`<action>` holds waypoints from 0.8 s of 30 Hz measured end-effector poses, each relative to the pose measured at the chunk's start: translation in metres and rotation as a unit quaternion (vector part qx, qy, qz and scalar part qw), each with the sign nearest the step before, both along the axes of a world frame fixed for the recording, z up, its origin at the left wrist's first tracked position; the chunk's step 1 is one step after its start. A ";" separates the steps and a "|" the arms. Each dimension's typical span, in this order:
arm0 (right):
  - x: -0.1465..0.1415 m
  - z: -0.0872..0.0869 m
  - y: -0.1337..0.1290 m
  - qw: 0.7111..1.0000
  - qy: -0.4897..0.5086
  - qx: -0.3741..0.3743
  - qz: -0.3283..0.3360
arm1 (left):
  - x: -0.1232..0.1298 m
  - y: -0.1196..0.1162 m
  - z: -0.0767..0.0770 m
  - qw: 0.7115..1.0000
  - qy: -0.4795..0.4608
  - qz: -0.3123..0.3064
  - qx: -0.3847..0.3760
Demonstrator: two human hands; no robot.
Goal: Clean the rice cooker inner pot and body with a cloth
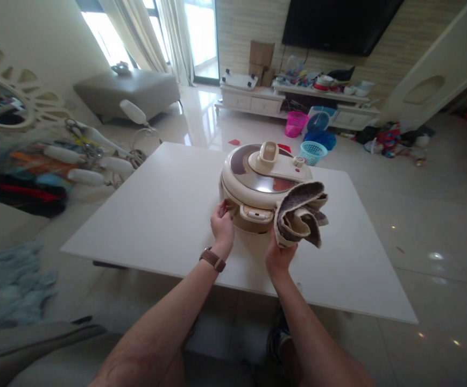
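Note:
A cream and brown electric pressure cooker stands upright on the white table with its lid on. My left hand, a brown-strapped watch on its wrist, is at the cooker's lower left side with its curled fingers gripping there. The fingertips are partly hidden against the cooker's wall. In my right hand is a bunched brown and beige cloth, raised beside the cooker's front right side. The cloth covers most of that hand's fingers and part of the cooker.
The white table extends around the cooker to either side. Beyond it a blue basket and a pink basket sit on the tiled floor before a cluttered TV cabinet. A lamp with several white shades is at the left.

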State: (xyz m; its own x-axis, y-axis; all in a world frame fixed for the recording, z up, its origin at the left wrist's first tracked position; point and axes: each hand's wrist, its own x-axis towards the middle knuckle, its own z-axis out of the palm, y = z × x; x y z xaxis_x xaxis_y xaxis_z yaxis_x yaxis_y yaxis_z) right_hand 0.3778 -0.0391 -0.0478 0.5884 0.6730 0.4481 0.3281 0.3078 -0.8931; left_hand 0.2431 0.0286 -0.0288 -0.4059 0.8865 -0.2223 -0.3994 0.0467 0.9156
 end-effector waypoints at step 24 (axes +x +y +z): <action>-0.020 -0.026 -0.026 0.992 -0.114 -0.027 0.056 | -0.005 0.003 0.006 0.999 0.010 -0.006 -0.051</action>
